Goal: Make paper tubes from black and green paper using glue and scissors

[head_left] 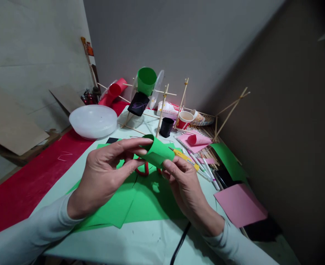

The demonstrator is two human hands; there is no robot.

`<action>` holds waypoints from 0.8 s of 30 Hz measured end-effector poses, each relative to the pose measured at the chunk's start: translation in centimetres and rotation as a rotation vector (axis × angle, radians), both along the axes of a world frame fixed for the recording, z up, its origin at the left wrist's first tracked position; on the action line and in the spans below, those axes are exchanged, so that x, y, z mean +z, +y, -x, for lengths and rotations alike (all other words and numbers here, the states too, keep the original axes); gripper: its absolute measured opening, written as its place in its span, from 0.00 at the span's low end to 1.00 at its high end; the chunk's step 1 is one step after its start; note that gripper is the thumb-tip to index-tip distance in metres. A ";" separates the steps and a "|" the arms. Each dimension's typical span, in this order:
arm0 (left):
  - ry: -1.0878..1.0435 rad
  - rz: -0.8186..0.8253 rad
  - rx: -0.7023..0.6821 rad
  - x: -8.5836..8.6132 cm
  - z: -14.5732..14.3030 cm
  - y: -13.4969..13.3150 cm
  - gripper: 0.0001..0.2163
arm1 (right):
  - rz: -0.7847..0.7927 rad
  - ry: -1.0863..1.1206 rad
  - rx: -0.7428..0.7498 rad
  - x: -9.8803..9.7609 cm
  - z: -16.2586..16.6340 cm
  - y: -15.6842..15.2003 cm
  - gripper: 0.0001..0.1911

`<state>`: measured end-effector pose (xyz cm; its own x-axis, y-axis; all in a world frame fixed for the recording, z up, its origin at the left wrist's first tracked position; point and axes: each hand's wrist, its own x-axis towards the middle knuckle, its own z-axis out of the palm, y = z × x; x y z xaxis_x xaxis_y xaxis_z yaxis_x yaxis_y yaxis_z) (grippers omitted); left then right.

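A small green paper tube (159, 152) is held up between my two hands, tilted with its open end toward the upper left. My left hand (107, 169) grips that open end between fingers and thumb. At the other end, my right hand (183, 176) pinches the paper with the thumb on the near side. Below the tube, green paper sheets (115, 206) overlap on the table. Red scissor handles (142, 169) show partly behind the tube. A yellow utility knife (184, 158) lies just beyond my right hand.
Stick frames (163, 106) stand at the back, with a green paper cup (146, 81) and black paper tubes (166, 127) around them. A translucent bowl (93, 121) sits left. Pens (210, 171) and pink paper (241, 206) lie right. A black cable (180, 244) crosses the front.
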<state>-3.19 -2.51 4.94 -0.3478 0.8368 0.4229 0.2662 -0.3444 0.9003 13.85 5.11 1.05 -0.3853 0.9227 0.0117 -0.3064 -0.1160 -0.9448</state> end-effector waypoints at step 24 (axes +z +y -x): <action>0.144 -0.253 0.081 -1.1 -0.9 -0.5 0.10 | -0.296 -0.120 -0.118 0.5 -0.8 -0.9 0.08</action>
